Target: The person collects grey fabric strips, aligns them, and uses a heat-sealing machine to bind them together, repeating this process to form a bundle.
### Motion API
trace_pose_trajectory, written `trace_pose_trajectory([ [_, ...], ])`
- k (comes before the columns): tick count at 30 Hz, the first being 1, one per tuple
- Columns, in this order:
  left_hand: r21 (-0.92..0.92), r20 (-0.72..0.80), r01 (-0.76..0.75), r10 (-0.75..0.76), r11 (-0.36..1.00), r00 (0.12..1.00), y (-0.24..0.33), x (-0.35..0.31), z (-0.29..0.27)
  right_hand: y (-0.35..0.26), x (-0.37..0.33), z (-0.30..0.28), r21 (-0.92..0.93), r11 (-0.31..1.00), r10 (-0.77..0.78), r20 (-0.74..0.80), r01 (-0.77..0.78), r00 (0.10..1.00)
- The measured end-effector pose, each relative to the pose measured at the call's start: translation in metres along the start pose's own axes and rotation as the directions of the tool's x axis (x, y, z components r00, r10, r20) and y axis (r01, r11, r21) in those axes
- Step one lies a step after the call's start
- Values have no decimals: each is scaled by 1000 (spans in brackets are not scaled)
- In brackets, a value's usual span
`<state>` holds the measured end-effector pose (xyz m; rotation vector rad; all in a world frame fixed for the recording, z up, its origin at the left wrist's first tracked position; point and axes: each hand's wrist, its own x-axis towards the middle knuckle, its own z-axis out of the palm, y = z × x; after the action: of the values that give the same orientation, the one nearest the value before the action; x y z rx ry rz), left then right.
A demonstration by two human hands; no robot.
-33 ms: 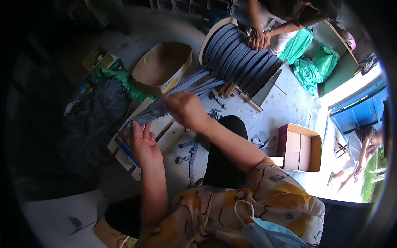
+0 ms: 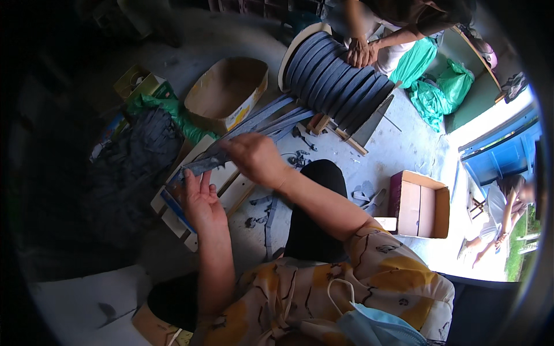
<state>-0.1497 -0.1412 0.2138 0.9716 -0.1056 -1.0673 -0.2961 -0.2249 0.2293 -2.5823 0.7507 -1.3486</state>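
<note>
From my remote seat I see a pale concrete floor spreading beyond both hands, and a co-worker at its far side, past the right hand, bending with both of their hands on a big spool wound with dark grey fabric bands. That spool lies ahead and to the right of my wearer's hands. Left of the left hand, in shadow, sits a broad heap of dark grey strips; straight ahead of both hands stands a rounded cardboard box, its mouth open. Green plastic bags slump far off to the right, past the spool. Under the hands I make out a pale slatted tabletop, tilted in my view, and well to the right of the right hand an open purple-sided carton. Long grey strips run from the spool down to the hands. The right hand is curled narrow on them; the left hand, palm up, holds their near end between thumb and fingers, though the strips hide some fingertips. Small dark scraps litter the floor just right of the left hand.
</note>
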Motion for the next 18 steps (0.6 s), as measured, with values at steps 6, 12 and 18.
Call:
trace_pose_trajectory([
  [6, 1, -13, -61, 61, 998, 998, -2, -1, -12, -22, -17, 24, -47, 996, -83, -7, 82, 997],
  [12, -14, 21, -80, 81, 997, 997, -10, -12, -11, -23, -18, 18, 0, 984, -179, -63, 179, 982],
  [18, -56, 69, -174, 178, 983, 982, -4, -24, -9, -32, -16, 23, 66, 987, -142, -91, 148, 986],
])
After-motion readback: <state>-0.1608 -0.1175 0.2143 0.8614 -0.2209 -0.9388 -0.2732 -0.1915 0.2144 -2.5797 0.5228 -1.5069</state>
